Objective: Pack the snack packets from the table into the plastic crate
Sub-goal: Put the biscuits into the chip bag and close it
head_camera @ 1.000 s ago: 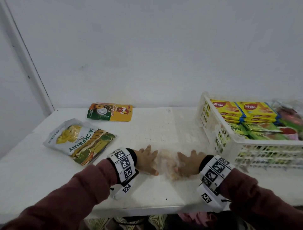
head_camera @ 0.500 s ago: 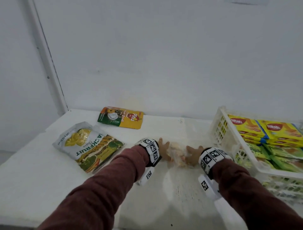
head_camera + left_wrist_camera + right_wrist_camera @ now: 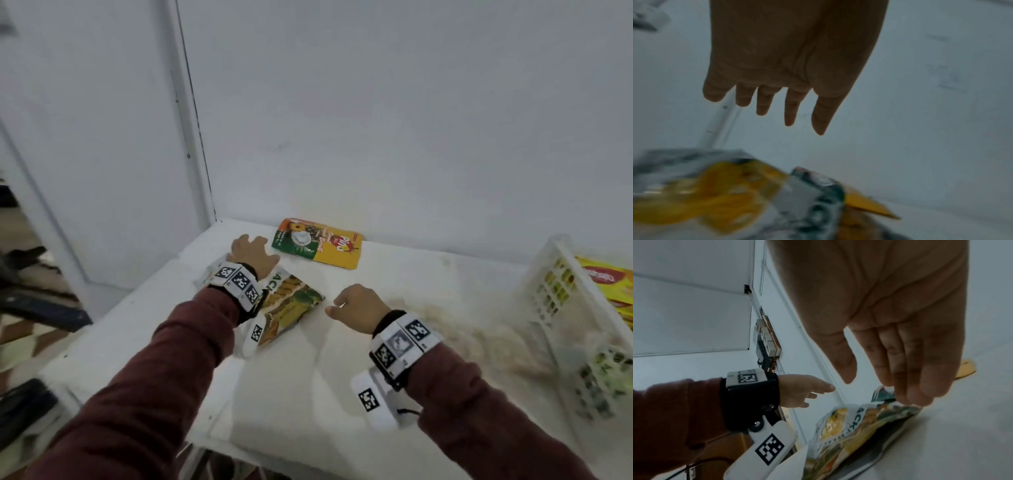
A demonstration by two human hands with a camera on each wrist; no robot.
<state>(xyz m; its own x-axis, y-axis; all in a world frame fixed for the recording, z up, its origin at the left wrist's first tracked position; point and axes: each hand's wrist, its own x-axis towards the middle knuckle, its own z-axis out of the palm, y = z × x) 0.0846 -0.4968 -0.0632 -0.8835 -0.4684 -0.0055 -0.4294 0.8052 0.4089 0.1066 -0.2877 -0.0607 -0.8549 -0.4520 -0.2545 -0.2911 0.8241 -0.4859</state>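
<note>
From the head camera, my left hand (image 3: 251, 255) is stretched out flat over the top end of the jackfruit packet (image 3: 291, 305), which lies on the white tabletop (image 3: 342, 377) at about ten o'clock from centre; the fingers (image 3: 244, 241) are spread and straight, holding nothing. My right hand (image 3: 359, 308) hangs just to the three o'clock side of that packet, fingers loosely bent, nothing in them. The yellow-and-green packet (image 3: 318, 247) lies flat at twelve o'clock, against the wall and just beyond my left hand. The white plastic crate (image 3: 555, 284) stands at three o'clock with a yellow packet (image 3: 606, 284) showing inside it; a blurred pale smear lies between my right wrist and the crate and I cannot tell what it is. From the left wrist camera, my left hand (image 3: 795, 53) shows its palm with the fingers (image 3: 764, 104) straight and apart, clear of the blurred jackfruit packet (image 3: 715, 194) at six o'clock below. From the right wrist camera, my right hand (image 3: 890, 308) shows its fingers (image 3: 918, 373) close together and nearly straight, the tips just above the near corner of the jackfruit packet (image 3: 855, 431), thumb apart, gripping nothing; whether the tips touch it I cannot tell. My left hand (image 3: 799, 391) reaches in at nine o'clock, fingers relaxed.
</note>
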